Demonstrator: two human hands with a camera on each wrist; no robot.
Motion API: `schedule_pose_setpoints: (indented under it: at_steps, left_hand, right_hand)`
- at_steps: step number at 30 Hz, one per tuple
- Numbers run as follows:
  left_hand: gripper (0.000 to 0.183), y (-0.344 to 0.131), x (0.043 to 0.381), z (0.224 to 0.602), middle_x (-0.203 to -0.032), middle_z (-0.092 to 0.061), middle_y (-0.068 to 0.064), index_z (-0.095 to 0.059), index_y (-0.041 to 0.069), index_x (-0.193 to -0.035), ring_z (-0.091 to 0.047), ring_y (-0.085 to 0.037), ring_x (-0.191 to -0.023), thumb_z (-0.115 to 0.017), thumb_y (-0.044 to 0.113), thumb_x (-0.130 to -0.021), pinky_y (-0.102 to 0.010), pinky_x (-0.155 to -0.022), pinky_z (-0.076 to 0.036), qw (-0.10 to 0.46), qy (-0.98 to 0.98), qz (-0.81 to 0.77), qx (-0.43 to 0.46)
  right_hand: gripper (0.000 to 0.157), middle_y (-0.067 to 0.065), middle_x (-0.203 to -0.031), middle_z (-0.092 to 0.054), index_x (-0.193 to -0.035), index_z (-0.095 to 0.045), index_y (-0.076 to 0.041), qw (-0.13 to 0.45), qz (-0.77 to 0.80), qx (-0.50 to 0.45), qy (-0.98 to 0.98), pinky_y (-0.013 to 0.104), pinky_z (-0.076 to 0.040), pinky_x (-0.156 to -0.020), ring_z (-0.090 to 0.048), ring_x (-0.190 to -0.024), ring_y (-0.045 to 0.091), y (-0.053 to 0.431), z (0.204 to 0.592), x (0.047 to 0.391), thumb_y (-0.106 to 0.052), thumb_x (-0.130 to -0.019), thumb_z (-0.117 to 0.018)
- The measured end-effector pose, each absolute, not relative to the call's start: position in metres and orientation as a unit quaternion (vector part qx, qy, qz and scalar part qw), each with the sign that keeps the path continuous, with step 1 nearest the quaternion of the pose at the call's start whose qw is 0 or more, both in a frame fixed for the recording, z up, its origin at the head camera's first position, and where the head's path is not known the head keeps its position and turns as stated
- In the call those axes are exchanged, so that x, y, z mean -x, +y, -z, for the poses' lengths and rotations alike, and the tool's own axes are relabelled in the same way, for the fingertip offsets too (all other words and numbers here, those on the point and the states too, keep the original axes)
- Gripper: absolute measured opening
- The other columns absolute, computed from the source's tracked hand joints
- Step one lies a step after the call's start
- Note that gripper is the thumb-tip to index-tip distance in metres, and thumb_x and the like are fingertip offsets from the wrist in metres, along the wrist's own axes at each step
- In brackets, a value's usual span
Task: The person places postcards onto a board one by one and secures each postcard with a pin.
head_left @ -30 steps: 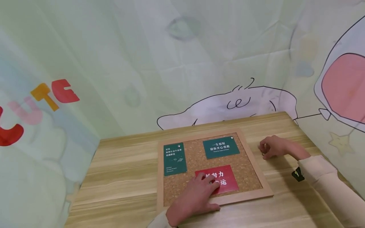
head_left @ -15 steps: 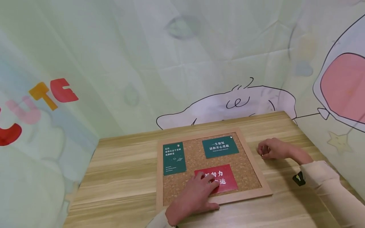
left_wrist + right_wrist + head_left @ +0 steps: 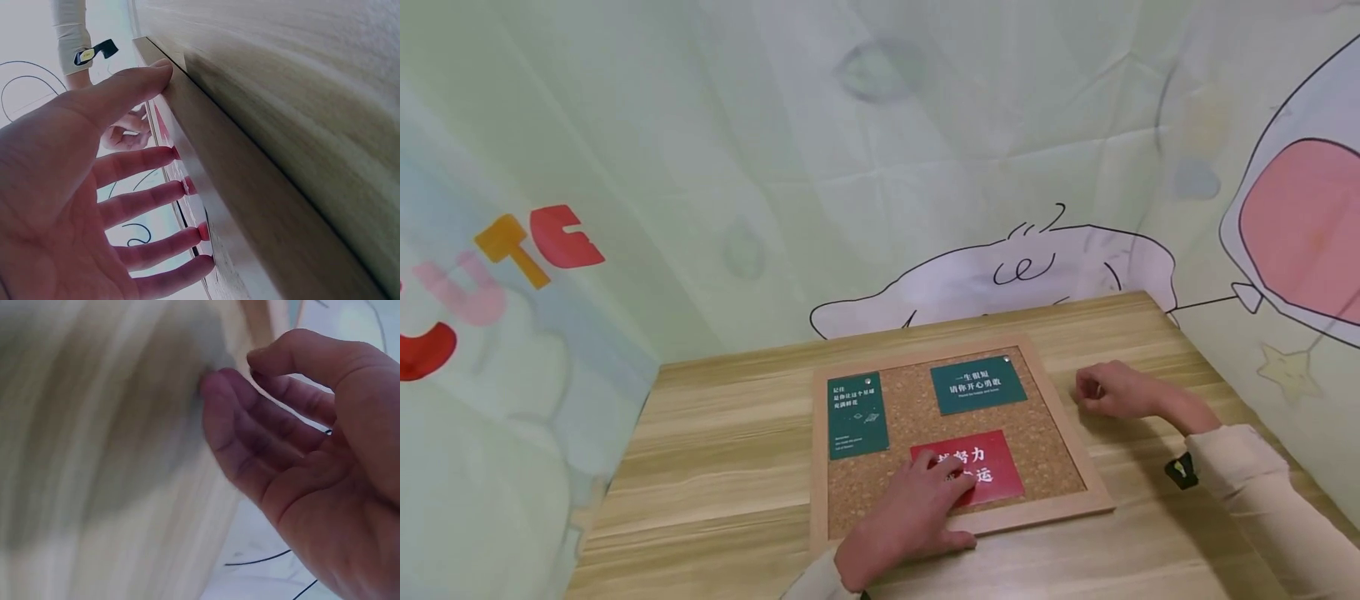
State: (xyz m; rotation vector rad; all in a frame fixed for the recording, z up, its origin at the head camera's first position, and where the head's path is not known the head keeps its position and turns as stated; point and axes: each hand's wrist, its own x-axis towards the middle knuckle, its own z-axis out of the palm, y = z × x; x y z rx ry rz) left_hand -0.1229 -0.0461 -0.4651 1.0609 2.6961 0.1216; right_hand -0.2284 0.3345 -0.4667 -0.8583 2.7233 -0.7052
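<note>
A wood-framed cork board point(image 3: 917, 408) lies flat on the table. My left hand point(image 3: 913, 504) rests on the red card point(image 3: 1006, 467) at its front, fingers fairly straight and fingertips on the card; in the left wrist view the thumb point(image 3: 140, 81) lies along the frame's front edge. Two green cards, one upright point(image 3: 858, 429) at left and one sideways point(image 3: 978, 386) at upper right, each have a small pin at a top corner. Right of the board, low over the table, my right hand point(image 3: 1116, 390) has curled fingers, thumb and forefinger pinching a tiny pin, almost hidden.
The wood-grain table point(image 3: 722, 467) extends left and right of the board. Printed cloth point(image 3: 760, 167) hangs behind and beside it. A black strap piece point(image 3: 1182, 471) hangs by the right cuff.
Both hands stay nearly where they were. The right fingers look slightly more closed, and the glint seen earlier at their tips no longer shows. The head view shifts slightly.
</note>
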Motion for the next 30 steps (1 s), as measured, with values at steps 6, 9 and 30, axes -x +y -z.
schedule_pose_setpoints:
  at_steps: [6, 9, 30]
  left_hand:
    - [0.074, -0.046, 0.122, 0.464, -0.147, -0.054, 0.006, -0.060, 0.034, -0.145, -0.049, -0.024, -0.130, -0.079, 0.066, -0.081, -0.052, -0.107, -0.047, 0.117, 0.923, -0.038, -0.364]
    - [0.074, -0.046, 0.122, 0.463, -0.147, -0.054, 0.007, -0.060, 0.035, -0.145, -0.049, -0.024, -0.129, -0.078, 0.067, -0.080, -0.051, -0.106, -0.048, 0.116, 0.923, -0.037, -0.365]
    - [0.075, -0.046, 0.124, 0.464, -0.148, -0.053, 0.006, -0.058, 0.034, -0.147, -0.048, -0.025, -0.131, -0.078, 0.066, -0.082, -0.052, -0.107, -0.047, 0.126, 0.920, -0.042, -0.368]
  right_hand:
    - [0.010, -0.008, -0.080, -0.063, -0.090, -0.068, -0.008, 0.103, 0.265, 0.309, 0.907, 0.028, -0.052, -0.065, -0.057, -0.073, 0.005, 0.304, 0.450, 0.230, 0.002, -0.089, -0.069]
    - [0.010, -0.004, -0.086, -0.068, -0.097, -0.073, -0.005, 0.128, 0.270, 0.334, 0.894, 0.028, -0.055, -0.069, -0.059, -0.077, 0.006, 0.282, 0.441, 0.229, 0.002, -0.093, -0.068]
    - [0.010, -0.010, -0.085, -0.072, -0.088, -0.080, -0.013, 0.179, 0.225, 0.416, 0.863, 0.023, -0.056, -0.075, -0.061, -0.076, 0.002, 0.199, 0.451, 0.225, -0.003, -0.092, -0.078]
